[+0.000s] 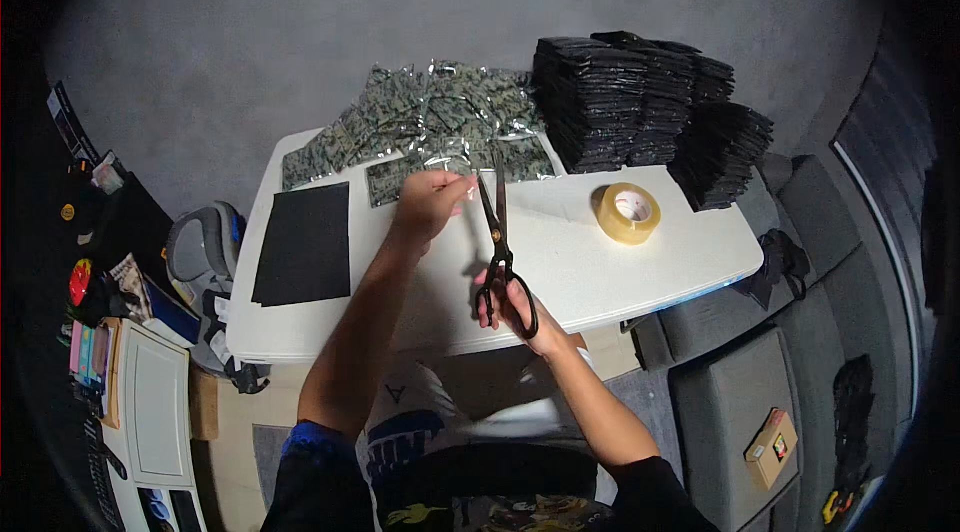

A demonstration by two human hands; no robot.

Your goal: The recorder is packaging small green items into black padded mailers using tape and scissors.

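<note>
My left hand [432, 202] pinches the end of what looks like a thin clear strip of tape, hard to see against the white table [420, 317]. In my right hand [520, 312] is a pair of black scissors [498, 232], its fingers in the handle loops. The blades point away from me, slightly parted, just right of the left fingertips. A roll of clear packing tape [628, 214] lies on the table to the right; a faint band seems to run from it toward the scissors. Beyond the left hand are camouflage-patterned packs in clear plastic [450, 107].
Tall stacks of black plastic-wrapped packs [600, 102] fill the table's far right. A black flat sheet [303, 244] lies at the left. Around the table are a grey sofa [735, 382] with a small box [771, 449], a grey chair [200, 242] and a white cabinet [150, 397].
</note>
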